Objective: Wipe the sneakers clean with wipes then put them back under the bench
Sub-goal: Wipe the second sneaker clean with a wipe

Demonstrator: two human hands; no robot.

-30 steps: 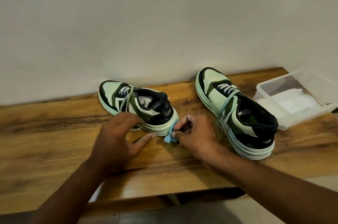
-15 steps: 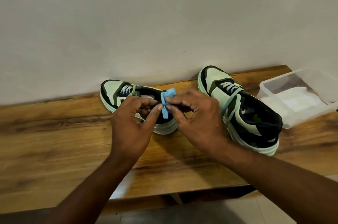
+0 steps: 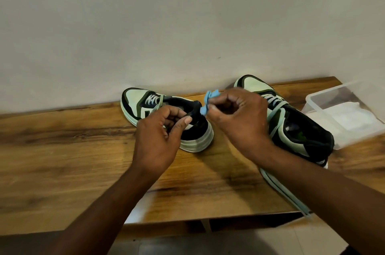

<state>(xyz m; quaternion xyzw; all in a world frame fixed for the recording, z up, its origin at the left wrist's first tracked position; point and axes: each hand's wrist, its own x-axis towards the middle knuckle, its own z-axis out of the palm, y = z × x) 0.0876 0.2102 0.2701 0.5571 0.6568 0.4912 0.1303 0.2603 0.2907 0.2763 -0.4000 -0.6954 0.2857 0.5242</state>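
Two mint-green, black and dark-green sneakers stand on the wooden bench (image 3: pixel 62 150) with their toes towards the wall. The left sneaker (image 3: pixel 137 101) is partly behind my left hand (image 3: pixel 160 138). That hand hovers in front of its heel with curled fingers, and I see nothing between them. My right hand (image 3: pixel 235 121) pinches a small crumpled blue wipe (image 3: pixel 208 101) at its fingertips, raised between the two shoes. My right wrist and forearm cover part of the larger-looking right sneaker (image 3: pixel 304 129).
A clear plastic container (image 3: pixel 325 96) with white wipes (image 3: pixel 352 118) inside sits at the bench's right end, just beyond the right sneaker. A plain wall rises directly behind the bench. Tiled floor shows below the bench's front edge.
The wipe was picked up from the bench and held by both hands. Now my left hand has let go of it and moved left, while my right hand has lifted it slightly.
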